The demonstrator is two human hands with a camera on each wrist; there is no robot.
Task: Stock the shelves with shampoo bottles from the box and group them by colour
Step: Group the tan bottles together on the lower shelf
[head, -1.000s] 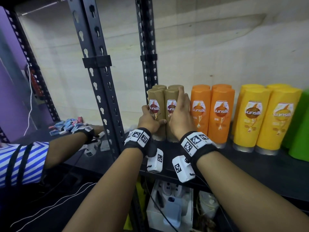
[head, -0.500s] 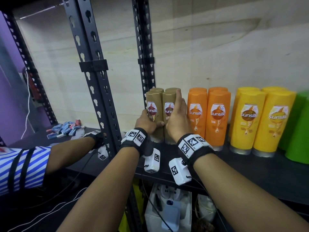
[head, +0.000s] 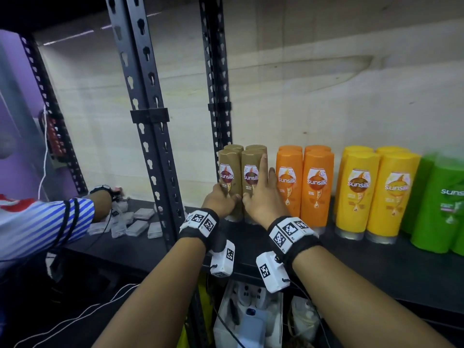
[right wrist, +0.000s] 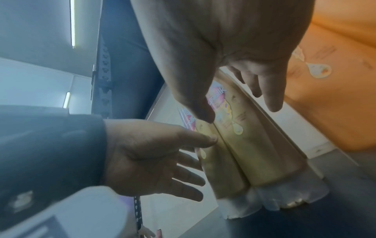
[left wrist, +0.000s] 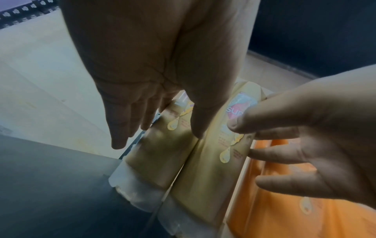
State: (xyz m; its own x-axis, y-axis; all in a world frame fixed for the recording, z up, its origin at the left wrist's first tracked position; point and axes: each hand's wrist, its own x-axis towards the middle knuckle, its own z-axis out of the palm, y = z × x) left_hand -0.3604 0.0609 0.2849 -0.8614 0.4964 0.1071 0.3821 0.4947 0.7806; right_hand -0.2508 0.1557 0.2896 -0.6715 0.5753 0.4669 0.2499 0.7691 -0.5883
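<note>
Both of your hands are bracketing the brown bottles (head: 239,182) with straight, relaxed fingers and curling round nothing: your left hand (head: 219,201) is lying against the left side of the front left bottle, thumb near its front, and your right hand (head: 261,197) is reaching into the gap on the right, forefinger pointing up beside the front right bottle. From the left wrist view your left fingers (left wrist: 122,119) are looking spread and straight, and your right thumb (left wrist: 242,124) is touching the label. Those brown bottles are standing upright, two in front and two behind, at the left end of the black shelf (head: 376,267), just beside the rack's rear upright (head: 218,96). To their right the orange bottles (head: 303,184) are standing near, then the yellow bottles (head: 374,194), then the green bottles (head: 442,204) at the picture's edge. Bare shelf is showing in front of every row. Beyond the front upright (head: 148,136), another person's arm (head: 62,217) is reaching among small packets (head: 135,223).
</note>
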